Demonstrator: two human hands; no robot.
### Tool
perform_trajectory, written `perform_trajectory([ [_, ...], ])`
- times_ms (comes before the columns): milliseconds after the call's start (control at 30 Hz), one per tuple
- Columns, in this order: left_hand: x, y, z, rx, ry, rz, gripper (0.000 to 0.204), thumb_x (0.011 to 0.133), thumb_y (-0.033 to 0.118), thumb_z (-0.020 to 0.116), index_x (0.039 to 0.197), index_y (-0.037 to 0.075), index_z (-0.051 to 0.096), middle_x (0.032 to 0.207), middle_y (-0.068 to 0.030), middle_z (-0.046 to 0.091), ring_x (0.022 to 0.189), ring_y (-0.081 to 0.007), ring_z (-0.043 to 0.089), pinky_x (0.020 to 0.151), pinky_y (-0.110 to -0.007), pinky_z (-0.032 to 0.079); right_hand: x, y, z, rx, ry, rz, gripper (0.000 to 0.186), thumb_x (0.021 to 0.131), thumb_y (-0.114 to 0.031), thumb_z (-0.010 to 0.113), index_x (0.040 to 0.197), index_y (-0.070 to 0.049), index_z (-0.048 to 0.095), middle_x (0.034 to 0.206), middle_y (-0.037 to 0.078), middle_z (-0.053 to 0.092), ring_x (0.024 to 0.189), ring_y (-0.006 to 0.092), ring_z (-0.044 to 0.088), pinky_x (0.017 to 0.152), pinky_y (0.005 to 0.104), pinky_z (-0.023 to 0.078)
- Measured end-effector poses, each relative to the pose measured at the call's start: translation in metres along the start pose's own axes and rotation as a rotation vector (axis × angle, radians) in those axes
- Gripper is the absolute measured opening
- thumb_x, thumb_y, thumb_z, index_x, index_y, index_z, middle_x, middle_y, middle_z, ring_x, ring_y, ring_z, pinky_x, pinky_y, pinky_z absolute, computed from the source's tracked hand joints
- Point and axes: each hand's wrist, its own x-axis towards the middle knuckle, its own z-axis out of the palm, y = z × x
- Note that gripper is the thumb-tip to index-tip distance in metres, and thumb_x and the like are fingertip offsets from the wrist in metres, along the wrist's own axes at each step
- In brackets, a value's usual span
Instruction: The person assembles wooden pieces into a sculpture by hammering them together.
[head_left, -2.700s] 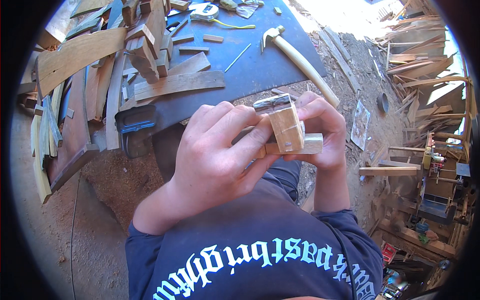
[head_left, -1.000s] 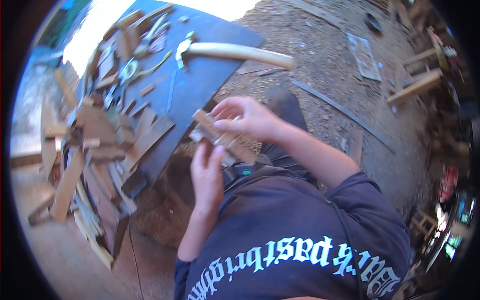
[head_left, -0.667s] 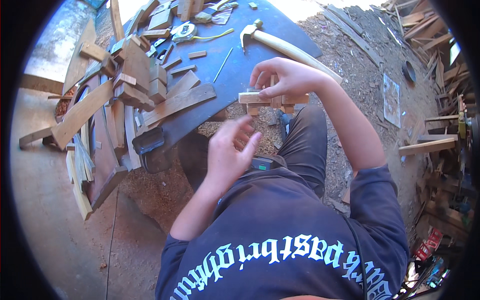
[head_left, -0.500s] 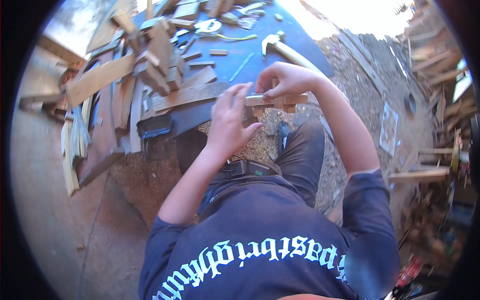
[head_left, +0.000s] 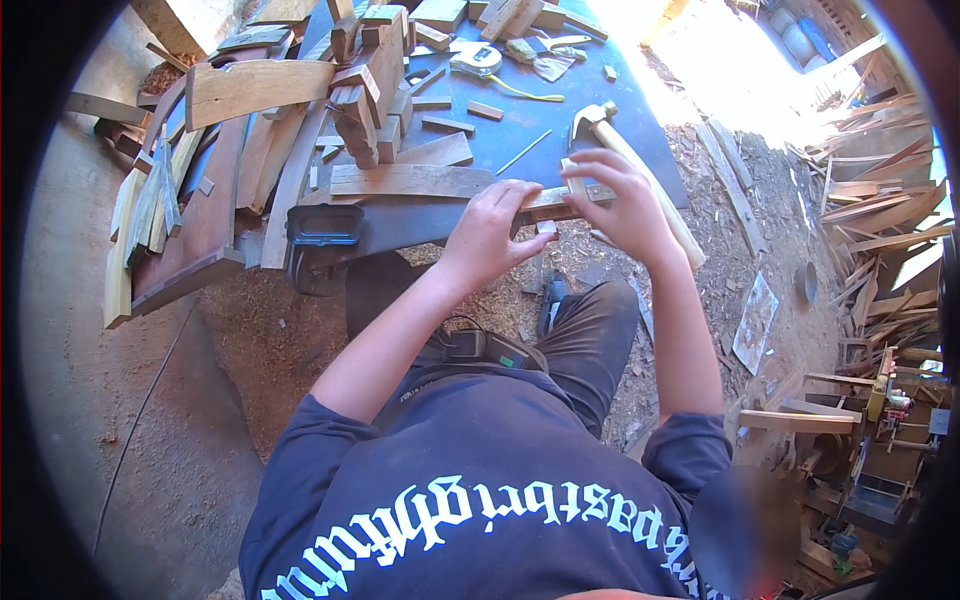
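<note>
A small wooden piece (head_left: 547, 202) with short cross bits lies between my hands at the near edge of the blue tabletop (head_left: 640, 130). My left hand (head_left: 487, 232) is closed round its left end, fingers on top and thumb below. My right hand (head_left: 622, 212) is over the right end, fingers curved and thumb against the wood. A short pale wood block (head_left: 573, 180) stands up at the right fingertips; the fingers hide part of the contact. Just right of that hand rests a claw hammer (head_left: 640, 170) with a wooden handle. A thin blue pencil (head_left: 523, 152) lies beyond the left hand.
Stacked wood offcuts (head_left: 370, 110) crowd the table's left side. Farther back are a tape measure (head_left: 477, 60) with its yellow tape out and a brush (head_left: 545, 45). A black tray (head_left: 325, 225) sits at the near left edge. Scrap wood (head_left: 890, 210) is piled at the right.
My right hand has moved down and outward, now with a pale block upright at its fingertips. My left hand has shifted right and closed on the wooden piece. The view has shifted slightly.
</note>
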Motion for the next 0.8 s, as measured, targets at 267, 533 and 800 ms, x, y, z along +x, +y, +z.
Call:
perform_trajectory([
  [267,0.007,-0.011,-0.002,0.047,-0.028,0.047,0.059,0.078,0.026,0.085,0.127,0.003,0.061,0.118,-0.0161,0.067,0.115,-0.0344,0.063,0.101,-0.047,0.049,-0.019,-0.012,0.007,-0.104,-0.091,-0.001,0.044,0.076,-0.020,0.084,0.116,-0.013,0.067,0.137,0.010,0.058,0.128,0.0346,0.057,0.113,0.0509,0.042],
  [533,0.015,-0.010,0.017,0.007,-0.011,-0.033,0.054,0.069,0.030,0.085,0.116,0.008,0.068,0.108,-0.0127,0.067,0.110,-0.0330,0.064,0.093,-0.046,0.049,-0.027,-0.007,0.022,-0.175,-0.002,0.039,0.044,0.072,-0.011,0.086,0.111,-0.010,0.067,0.135,0.010,0.058,0.126,0.0398,0.057,0.117,0.0560,0.038],
  [800,0.008,-0.015,0.016,-0.021,-0.013,-0.089,0.053,0.068,0.031,0.084,0.114,0.010,0.069,0.109,-0.0096,0.065,0.112,-0.0301,0.061,0.096,-0.046,0.046,-0.027,-0.024,0.022,-0.312,0.048,-0.096,0.041,0.076,-0.008,0.083,0.114,-0.011,0.068,0.129,0.008,0.062,0.122,0.0340,0.058,0.105,0.0492,0.046],
])
